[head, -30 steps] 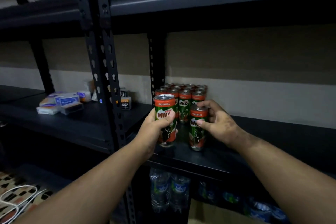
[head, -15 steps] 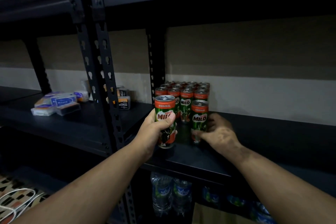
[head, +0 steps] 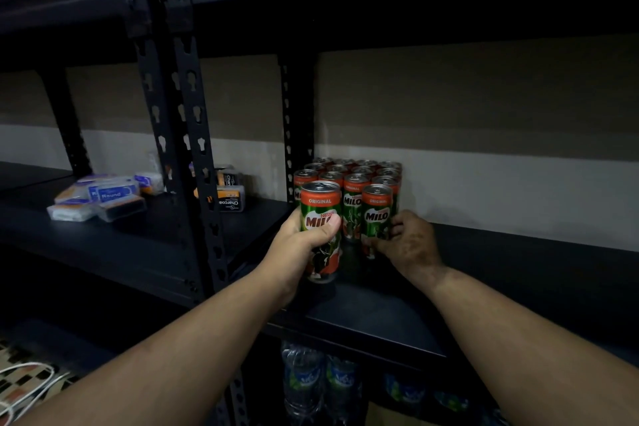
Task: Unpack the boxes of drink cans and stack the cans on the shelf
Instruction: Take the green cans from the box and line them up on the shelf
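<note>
My left hand (head: 300, 245) grips a green and red Milo can (head: 320, 214) upright at the front of the dark metal shelf (head: 380, 315). My right hand (head: 411, 245) is wrapped around the lower part of a second Milo can (head: 377, 211), which stands against the front row of a block of several Milo cans (head: 349, 176). That block sits at the back of the shelf beside the rear upright post. The two held cans are a small gap apart.
A perforated black shelf post (head: 179, 135) rises left of my left arm. Small packets and boxes (head: 100, 197) lie on the neighbouring shelf to the left. Water bottles (head: 318, 384) stand on the level below. White cables (head: 27, 377) lie on the patterned floor.
My right hand has pushed its can back against the block of cans and slid lower on it. My left hand still holds its can, now slightly nearer the block.
</note>
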